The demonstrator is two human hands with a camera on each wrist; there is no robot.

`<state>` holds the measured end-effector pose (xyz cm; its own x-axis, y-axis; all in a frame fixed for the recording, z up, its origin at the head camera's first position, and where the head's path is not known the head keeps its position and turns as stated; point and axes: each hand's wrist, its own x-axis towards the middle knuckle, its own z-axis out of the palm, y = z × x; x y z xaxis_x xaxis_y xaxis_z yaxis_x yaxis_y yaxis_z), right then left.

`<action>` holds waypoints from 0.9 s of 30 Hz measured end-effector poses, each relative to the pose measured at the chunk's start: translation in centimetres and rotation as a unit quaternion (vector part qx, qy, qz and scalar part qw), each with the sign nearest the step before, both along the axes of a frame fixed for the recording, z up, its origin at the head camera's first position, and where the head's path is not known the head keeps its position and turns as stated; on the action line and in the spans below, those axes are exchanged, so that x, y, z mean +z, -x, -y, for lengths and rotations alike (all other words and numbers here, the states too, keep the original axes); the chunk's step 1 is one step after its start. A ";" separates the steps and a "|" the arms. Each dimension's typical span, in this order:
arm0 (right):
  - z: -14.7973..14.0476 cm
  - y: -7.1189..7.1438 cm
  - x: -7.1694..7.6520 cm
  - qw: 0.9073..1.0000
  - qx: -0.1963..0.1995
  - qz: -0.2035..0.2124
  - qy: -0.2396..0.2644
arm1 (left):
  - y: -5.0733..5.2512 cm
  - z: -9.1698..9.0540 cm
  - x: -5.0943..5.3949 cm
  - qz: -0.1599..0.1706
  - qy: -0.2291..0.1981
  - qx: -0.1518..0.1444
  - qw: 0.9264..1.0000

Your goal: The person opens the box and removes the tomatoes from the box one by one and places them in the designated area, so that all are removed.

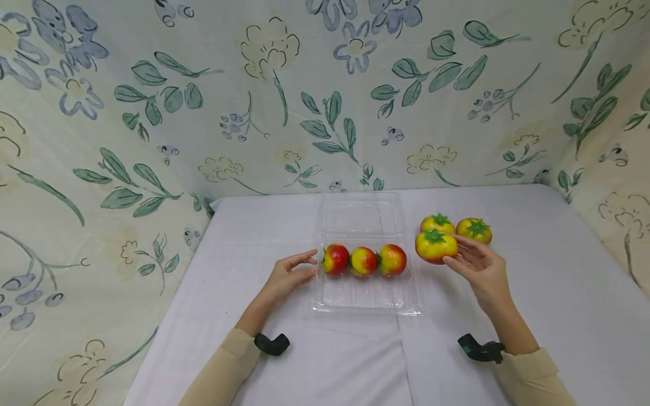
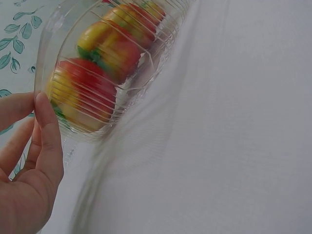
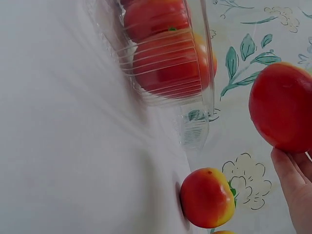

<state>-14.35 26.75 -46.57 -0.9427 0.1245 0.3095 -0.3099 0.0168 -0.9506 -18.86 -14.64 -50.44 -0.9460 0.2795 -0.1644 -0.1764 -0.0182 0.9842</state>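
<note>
A clear plastic clamshell container [image 1: 365, 296] lies with its lid [image 1: 355, 217] folded back. Inside it, a row of three red-and-yellow tomatoes [image 1: 336, 260] runs across the base. At the container's left side my left hand [image 1: 286, 276] pinches the rim between thumb and fingertip, as the left wrist view shows. My right hand [image 1: 479, 268] holds another tomato [image 1: 435, 248] by its right side, raised off the table to the right of the container. Its green leafy top faces up; the right wrist view shows its red underside [image 3: 282, 107].
Two more tomatoes, one partly hidden [image 1: 438, 223] and one beside it [image 1: 474, 230], sit on the white-covered table [image 1: 548, 270] behind the right hand. Floral fabric [image 1: 355, 113] hangs along the back and sides. Each wrist wears a black mount [image 1: 272, 344].
</note>
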 end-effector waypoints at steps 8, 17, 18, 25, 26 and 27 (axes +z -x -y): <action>-0.8 0.1 -0.2 1.000 -0.008 0.004 0.020 | 0.0 0.0 -0.1 -0.001 -0.001 0.002 1.000; -1.7 0.0 -0.6 0.999 -0.015 0.012 0.047 | 0.0 0.0 -0.1 -0.002 -0.001 0.004 1.000; -1.8 0.0 -0.6 0.998 -0.015 0.012 0.053 | 0.0 0.0 -0.1 -0.001 -0.001 0.004 1.000; -2.6 0.0 -0.9 0.997 -0.018 0.006 0.079 | 0.1 0.0 -0.1 -0.007 0.001 0.001 1.000; -2.8 0.0 -1.0 0.997 -0.020 0.005 0.078 | 0.1 0.0 -0.1 -0.008 0.002 0.001 1.000; -2.9 0.0 -1.0 0.996 -0.022 0.005 0.081 | 0.0 0.0 -0.1 -0.008 0.003 0.000 1.000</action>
